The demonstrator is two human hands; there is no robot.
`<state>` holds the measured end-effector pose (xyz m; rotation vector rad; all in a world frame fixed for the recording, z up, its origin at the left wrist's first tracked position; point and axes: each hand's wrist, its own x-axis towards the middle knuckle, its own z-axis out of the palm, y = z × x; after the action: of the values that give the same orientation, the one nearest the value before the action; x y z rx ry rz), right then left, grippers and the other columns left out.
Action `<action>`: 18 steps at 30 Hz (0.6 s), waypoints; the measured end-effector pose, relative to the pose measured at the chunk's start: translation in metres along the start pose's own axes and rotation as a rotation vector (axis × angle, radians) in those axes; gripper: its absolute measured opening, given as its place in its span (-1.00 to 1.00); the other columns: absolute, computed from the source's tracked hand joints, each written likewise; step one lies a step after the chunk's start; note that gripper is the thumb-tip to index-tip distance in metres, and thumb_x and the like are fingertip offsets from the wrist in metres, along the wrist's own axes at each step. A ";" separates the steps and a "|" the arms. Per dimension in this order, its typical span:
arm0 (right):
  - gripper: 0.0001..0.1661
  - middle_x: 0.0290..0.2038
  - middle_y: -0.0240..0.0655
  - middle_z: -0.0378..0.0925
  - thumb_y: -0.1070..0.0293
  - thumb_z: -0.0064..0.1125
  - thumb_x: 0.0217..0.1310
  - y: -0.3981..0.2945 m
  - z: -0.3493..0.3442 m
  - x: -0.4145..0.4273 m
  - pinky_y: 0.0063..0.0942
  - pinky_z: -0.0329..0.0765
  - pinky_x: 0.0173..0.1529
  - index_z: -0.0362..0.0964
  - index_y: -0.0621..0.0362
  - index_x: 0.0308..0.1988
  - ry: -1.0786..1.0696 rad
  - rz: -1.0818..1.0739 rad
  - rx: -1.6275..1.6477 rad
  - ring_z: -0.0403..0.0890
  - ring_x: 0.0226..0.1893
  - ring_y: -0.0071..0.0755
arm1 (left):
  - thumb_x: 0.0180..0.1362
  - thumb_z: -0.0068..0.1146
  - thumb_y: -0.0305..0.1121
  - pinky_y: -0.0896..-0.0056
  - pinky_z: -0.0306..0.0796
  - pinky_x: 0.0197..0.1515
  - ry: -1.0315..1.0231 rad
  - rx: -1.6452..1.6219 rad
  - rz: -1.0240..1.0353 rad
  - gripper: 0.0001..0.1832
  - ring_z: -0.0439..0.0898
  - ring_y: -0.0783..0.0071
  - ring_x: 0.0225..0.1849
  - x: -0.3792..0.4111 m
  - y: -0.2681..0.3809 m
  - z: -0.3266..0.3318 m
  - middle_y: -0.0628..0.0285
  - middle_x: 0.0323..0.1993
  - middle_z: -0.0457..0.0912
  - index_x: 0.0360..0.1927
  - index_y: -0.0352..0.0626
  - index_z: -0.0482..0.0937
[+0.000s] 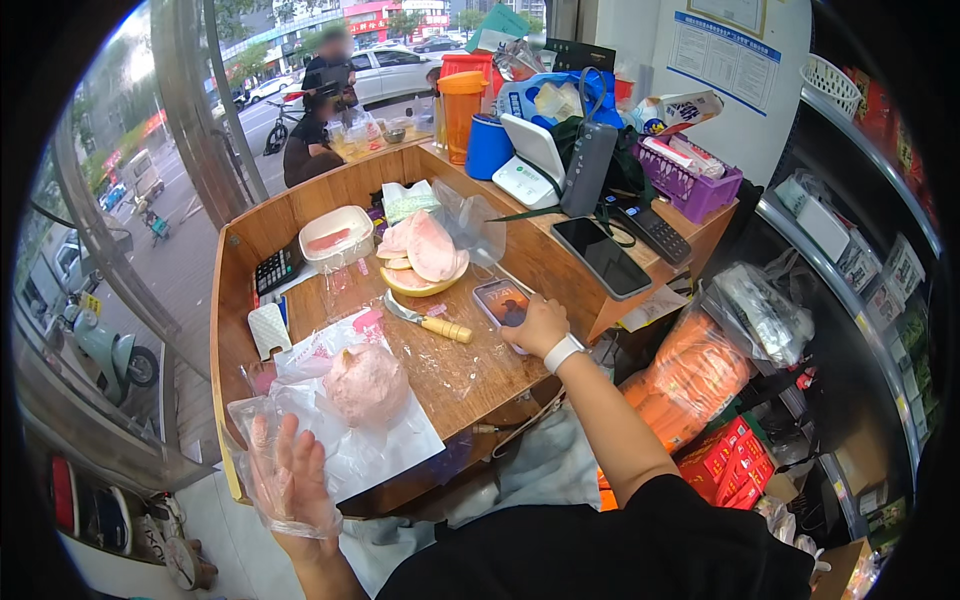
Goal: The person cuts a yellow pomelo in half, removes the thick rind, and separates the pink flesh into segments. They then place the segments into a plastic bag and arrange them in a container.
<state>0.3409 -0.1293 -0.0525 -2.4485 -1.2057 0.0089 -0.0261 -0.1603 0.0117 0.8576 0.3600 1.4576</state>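
My left hand, in a clear plastic glove, is raised with fingers apart at the desk's front left edge and holds nothing. Beside it a peeled pomelo rests on white paper and plastic film. My bare right hand, with a white watch band on the wrist, touches a smartphone with a lit screen, lying on the desk; whether the fingers grip it is unclear. A curved knife with a wooden handle lies between pomelo and phone. Behind the knife, pieces of pomelo peel are stacked.
On the wooden desk stand a white plastic tub and a calculator. The raised shelf at the right holds a black phone, a card terminal, a blue canister and a purple basket. People are outside beyond the glass.
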 end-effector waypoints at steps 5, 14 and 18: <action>-0.16 -0.22 0.14 0.51 -0.09 0.35 -0.37 0.003 -0.006 -0.003 -0.21 0.45 -0.01 0.41 0.41 -0.18 -0.111 -0.121 -0.112 0.51 -0.15 0.12 | 0.06 0.17 -0.39 0.29 0.41 0.12 0.027 -0.021 -0.044 -0.15 0.50 0.16 0.04 0.001 -0.008 0.003 -0.17 0.19 0.25 0.35 -0.28 -0.07; -0.31 -0.08 0.01 0.46 0.00 -0.05 0.17 0.039 -0.044 -0.016 -0.18 0.56 -0.19 0.20 0.28 0.15 -0.919 0.108 1.662 0.57 -0.18 -0.09 | 0.01 0.24 -0.29 0.30 0.41 0.08 0.049 0.083 -0.043 -0.11 0.52 0.20 -0.02 0.000 -0.009 0.006 -0.11 0.13 0.32 0.34 -0.25 -0.02; -0.34 0.11 0.00 0.35 0.02 -0.31 0.30 0.015 -0.104 -0.059 -0.02 0.46 0.06 0.09 0.24 0.24 -1.001 -0.177 2.041 0.47 0.05 0.04 | 0.00 0.27 -0.24 0.31 0.41 0.07 0.029 0.101 -0.050 -0.10 0.51 0.22 -0.02 0.004 -0.015 0.009 -0.09 0.12 0.34 0.34 -0.23 -0.01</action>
<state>0.3341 -0.2190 0.0272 -0.3862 -0.7368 1.5796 -0.0090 -0.1574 0.0083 0.9023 0.4772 1.4159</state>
